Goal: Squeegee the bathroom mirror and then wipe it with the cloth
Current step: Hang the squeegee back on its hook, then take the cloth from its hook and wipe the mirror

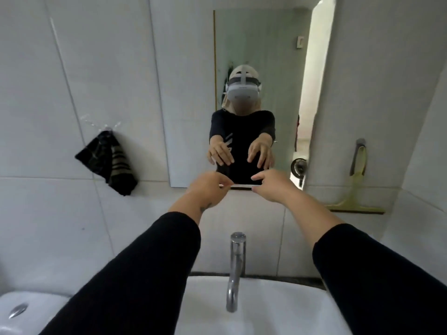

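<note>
1. Both arms, in black sleeves pushed up the forearms, reach forward over the sink (266,308) toward the bottom edge of the mirror (256,56)
2. The left hand (208,189) is at the lower edge of the mirror, its fingers (226,183) drawn close together around one end of a thin white strip (242,185) that lies along that edge
3. The right hand (271,187) meets the other end of the strip, its fingers (260,177) narrowed in a pinch; whether they truly grip it cannot be told
4. The squeegee (355,187) hangs by its grey handle from a hook on the tiled wall, to the right of the mirror; its pale green head and dark blade point down, well apart from both hands
5. The cloth (108,163), dark with pale stripes, hangs from a clear hook on the wall to the left of the mirror, untouched
6. The mirror shows the person's reflection, both arms out, and a bright doorway behind
7. A chrome tap (235,269) stands at the back of the sink, between the two forearms
8. A toilet cistern (31,308) with a metal flush button sits at the lower left, just beside the left sleeve
</note>
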